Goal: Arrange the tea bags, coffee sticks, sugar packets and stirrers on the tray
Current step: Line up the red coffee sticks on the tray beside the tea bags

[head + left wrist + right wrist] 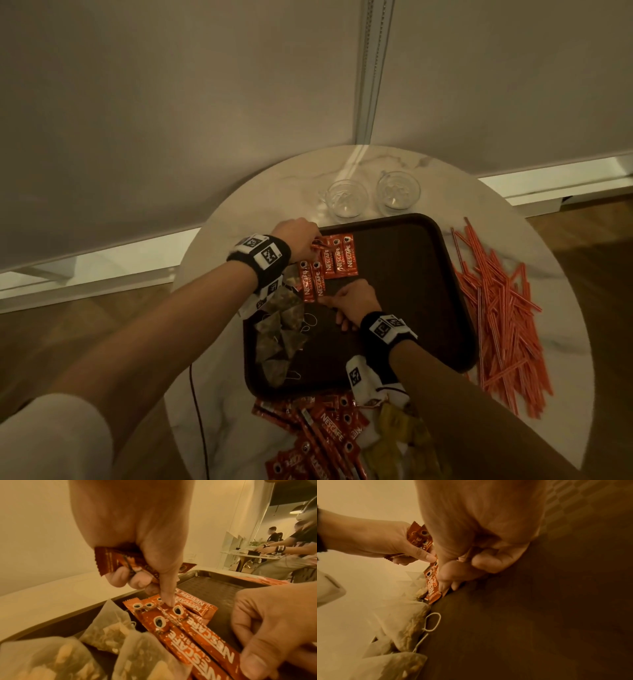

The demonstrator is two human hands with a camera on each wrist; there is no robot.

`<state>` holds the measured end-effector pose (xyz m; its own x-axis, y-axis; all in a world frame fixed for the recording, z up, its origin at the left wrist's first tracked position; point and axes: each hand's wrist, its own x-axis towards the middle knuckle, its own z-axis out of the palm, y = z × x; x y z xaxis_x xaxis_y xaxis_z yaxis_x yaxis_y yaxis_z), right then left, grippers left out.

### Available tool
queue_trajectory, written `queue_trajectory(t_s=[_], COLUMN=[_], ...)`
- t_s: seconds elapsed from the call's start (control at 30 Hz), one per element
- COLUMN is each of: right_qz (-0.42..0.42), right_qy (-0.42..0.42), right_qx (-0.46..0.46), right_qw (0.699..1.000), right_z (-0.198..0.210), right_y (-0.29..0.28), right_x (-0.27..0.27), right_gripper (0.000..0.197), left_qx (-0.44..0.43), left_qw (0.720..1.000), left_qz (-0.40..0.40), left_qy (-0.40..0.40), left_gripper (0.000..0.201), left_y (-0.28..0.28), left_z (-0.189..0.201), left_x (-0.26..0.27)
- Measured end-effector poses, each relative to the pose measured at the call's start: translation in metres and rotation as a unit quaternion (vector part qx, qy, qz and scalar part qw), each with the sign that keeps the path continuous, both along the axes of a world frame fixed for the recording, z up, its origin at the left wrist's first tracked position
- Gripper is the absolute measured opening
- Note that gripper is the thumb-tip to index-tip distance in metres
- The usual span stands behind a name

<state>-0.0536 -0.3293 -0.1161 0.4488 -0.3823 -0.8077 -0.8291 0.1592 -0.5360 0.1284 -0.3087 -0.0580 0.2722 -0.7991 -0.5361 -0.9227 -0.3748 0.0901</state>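
Observation:
A dark tray (pixel 404 274) lies on a round marble table. Several red Nescafe coffee sticks (pixel 337 258) lie in rows at its far left. My left hand (pixel 299 236) grips a bundle of coffee sticks (pixel 109 561) in its curled fingers, and its straight forefinger presses on the top end of a laid stick (pixel 171 626). At the near end of those two sticks, my right hand (pixel 352 301) pinches a stick's end (pixel 433 586) between thumb and forefinger, its other fingers curled. Tea bags (pixel 281 329) lie along the tray's left side.
Orange stirrers (pixel 503 308) are scattered on the table right of the tray. Loose coffee sticks (pixel 318 435) and yellow sugar packets (pixel 400 435) are heaped at the near edge. Two glass cups (pixel 346 198) stand behind the tray. A wall is close behind.

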Motion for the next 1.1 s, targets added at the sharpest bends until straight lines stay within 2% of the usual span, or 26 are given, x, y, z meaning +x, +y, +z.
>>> queue_trajectory(t_s=[0.23, 0.43, 0.53, 0.63, 0.73, 0.8, 0.87, 0.93, 0.97, 1.03, 1.1], right_qz=[0.008, 0.017, 0.003, 0.001, -0.009, -0.027, -0.02, 0.039, 0.061, 0.064, 0.029], right_qy=[0.018, -0.015, -0.036, -0.048, -0.068, -0.087, -0.105, -0.115, -0.126, -0.154, -0.178], right_qx=[-0.004, -0.01, -0.013, -0.018, -0.028, -0.032, -0.059, -0.113, -0.129, -0.134, -0.095], right_qw=[1.0, 1.0, 0.999, 0.999, 0.997, 0.995, 0.993, 0.986, 0.982, 0.977, 0.979], right_z=[-0.002, -0.004, -0.006, -0.007, -0.004, -0.001, 0.002, 0.006, 0.011, 0.021, 0.033], right_y=[0.0, 0.001, 0.004, 0.006, 0.008, 0.011, 0.019, 0.032, 0.042, 0.064, 0.086], right_x=[0.004, -0.002, -0.007, -0.009, -0.014, -0.02, -0.028, -0.039, -0.046, -0.065, -0.089], right_gripper=[0.035, 0.032, 0.03, 0.029, 0.03, 0.027, 0.018, 0.008, 0.003, 0.006, 0.012], left_qx=[0.008, -0.012, -0.038, -0.09, -0.156, -0.164, -0.147, -0.134, -0.134, -0.14, -0.147], left_qw=[1.0, 1.0, 0.997, 0.974, 0.917, 0.87, 0.797, 0.708, 0.677, 0.625, 0.586], left_qz=[-0.021, -0.002, 0.05, 0.161, 0.279, 0.345, 0.422, 0.49, 0.513, 0.548, 0.576], left_qy=[-0.009, 0.011, 0.039, 0.133, 0.241, 0.312, 0.407, 0.49, 0.511, 0.538, 0.55], left_gripper=[0.041, 0.047, 0.041, 0.031, 0.021, 0.009, 0.007, 0.019, 0.022, 0.023, 0.019], left_y=[-0.004, 0.003, 0.013, 0.037, 0.074, 0.104, 0.136, 0.168, 0.183, 0.207, 0.226], left_z=[-0.01, -0.01, 0.001, 0.013, 0.026, 0.032, 0.032, 0.026, 0.022, 0.018, 0.017], left_x=[0.0, -0.001, 0.001, -0.002, -0.021, -0.039, -0.06, -0.085, -0.098, -0.128, -0.158])
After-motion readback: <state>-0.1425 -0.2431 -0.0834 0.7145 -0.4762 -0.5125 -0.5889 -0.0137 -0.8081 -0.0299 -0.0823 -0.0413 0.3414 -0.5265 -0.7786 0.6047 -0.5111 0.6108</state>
